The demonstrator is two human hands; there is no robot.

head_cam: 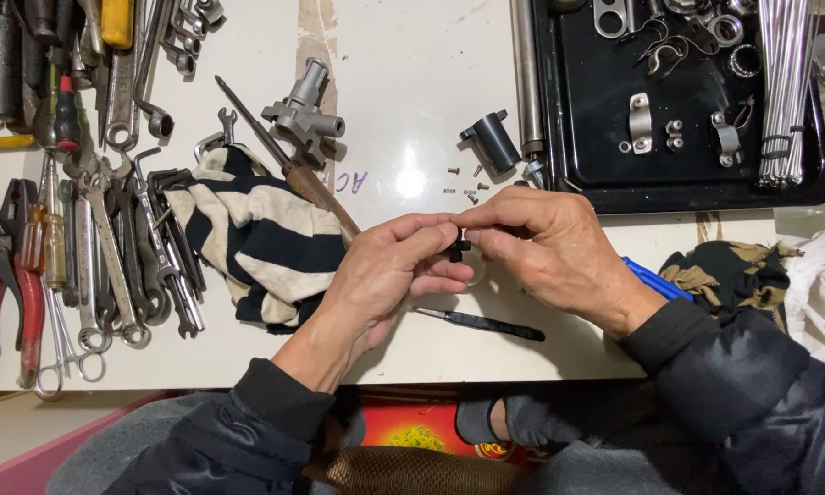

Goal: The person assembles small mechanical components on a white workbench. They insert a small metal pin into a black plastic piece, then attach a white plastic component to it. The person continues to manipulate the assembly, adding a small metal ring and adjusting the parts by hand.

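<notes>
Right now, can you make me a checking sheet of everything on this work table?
Surface: white table, a few marks.
Job's things: small black part pinched between both hands; tweezers below them; tiny screws above.
Clutter: wrenches, red pliers, striped rag, screwdriver, grey fitting, black cylinder, black tray of metal clips and rods.
Hands: left hand and right hand, fingertips meeting on the part.
Cables: nothing seen.
Surroundings: cloth and blue pens at right.

You hold a small black part (457, 247) pinched between the fingertips of both hands, raised just above the white tabletop. It is mostly hidden by your fingers, so its exact shape cannot be told.
</notes>
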